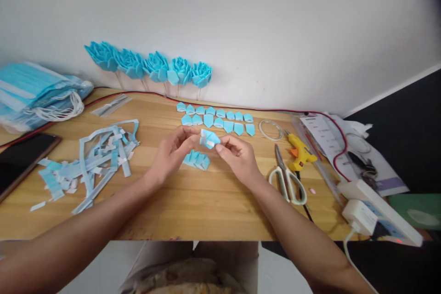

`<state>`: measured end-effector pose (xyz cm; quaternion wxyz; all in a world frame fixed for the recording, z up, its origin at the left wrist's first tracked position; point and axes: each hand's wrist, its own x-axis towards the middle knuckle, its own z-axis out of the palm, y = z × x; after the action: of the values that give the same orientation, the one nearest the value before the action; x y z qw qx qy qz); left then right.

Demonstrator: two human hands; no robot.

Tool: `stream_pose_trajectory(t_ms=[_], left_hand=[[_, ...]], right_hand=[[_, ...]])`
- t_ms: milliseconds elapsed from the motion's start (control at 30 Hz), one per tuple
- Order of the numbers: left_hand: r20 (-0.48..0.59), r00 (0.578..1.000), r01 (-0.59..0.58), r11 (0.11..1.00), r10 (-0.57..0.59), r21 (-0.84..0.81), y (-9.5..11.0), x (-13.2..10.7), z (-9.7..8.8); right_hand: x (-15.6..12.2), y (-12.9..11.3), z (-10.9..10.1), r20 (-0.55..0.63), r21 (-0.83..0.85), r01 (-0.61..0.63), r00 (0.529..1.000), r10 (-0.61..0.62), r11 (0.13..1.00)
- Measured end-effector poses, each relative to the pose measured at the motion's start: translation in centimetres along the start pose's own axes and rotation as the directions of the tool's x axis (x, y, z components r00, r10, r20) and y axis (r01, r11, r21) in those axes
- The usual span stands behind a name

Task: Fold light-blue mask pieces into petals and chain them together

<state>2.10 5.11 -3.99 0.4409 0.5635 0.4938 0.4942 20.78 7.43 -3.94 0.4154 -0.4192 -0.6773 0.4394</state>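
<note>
Between my two hands, just above the table, is a small folded blue fabric piece (209,138) with a white patch on its near side. My left hand (178,149) pinches its left edge between thumb and fingers. On the right corner, the thumb and fingertips of my right hand (237,156) are closed too. Under and in front of it lies a cluster of folded blue pieces (197,160), partly covered by my left hand. Beyond my hands, two rows of folded blue petals (208,120) lie on the wood, pointed and flat.
Blue flowers on sticks (156,66) lean on the wall. Left are face masks (31,87), blue scraps (99,163) and a phone (24,161). Right are a tape roll (261,129), scissors (287,179), a yellow glue gun (299,149) with its cord, and a power strip (382,211).
</note>
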Motion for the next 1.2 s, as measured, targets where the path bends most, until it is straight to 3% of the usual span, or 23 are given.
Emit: stream_pose_trajectory(t_ms=[233, 433, 600, 700, 867, 1067, 1200], left_hand=[[0.18, 0.977, 0.13, 0.987, -0.113, -0.09, 0.66, 0.2, 0.25], [0.158, 0.981, 0.115, 0.993, -0.111, -0.019, 0.21, 0.06, 0.45], [0.144, 0.987, 0.045, 0.988, -0.066, 0.148, 0.1, -0.22, 0.67], [0.152, 0.986, 0.035, 0.982, -0.064, 0.186, 0.3, -0.31, 0.72], [0.161, 0.982, 0.072, 0.985, -0.098, 0.159, 0.37, -0.15, 0.6], [0.15, 0.98, 0.13, 0.991, -0.129, 0.001, 0.37, 0.15, 0.27], [0.143, 0.981, 0.136, 0.991, -0.135, 0.001, 0.28, 0.28, 0.19]], right_hand=[[-0.09, -0.01, 0.01, 0.119, 0.069, -0.011, 0.993, 0.003, 0.998], [-0.16, 0.15, -0.15, 0.201, 0.044, -0.018, 0.98, 0.009, 0.999], [-0.21, -0.07, 0.38, 0.125, -0.114, 0.027, 0.992, -0.013, 0.993], [-0.22, -0.2, 0.52, 0.125, -0.124, 0.029, 0.992, -0.014, 0.992], [-0.14, 0.1, 0.35, 0.138, -0.076, 0.006, 0.99, 0.004, 0.997], [0.11, 0.36, -0.08, 0.217, 0.063, -0.068, 0.975, 0.052, 0.996], [0.19, 0.35, -0.2, 0.228, 0.048, -0.068, 0.972, 0.055, 0.997]])
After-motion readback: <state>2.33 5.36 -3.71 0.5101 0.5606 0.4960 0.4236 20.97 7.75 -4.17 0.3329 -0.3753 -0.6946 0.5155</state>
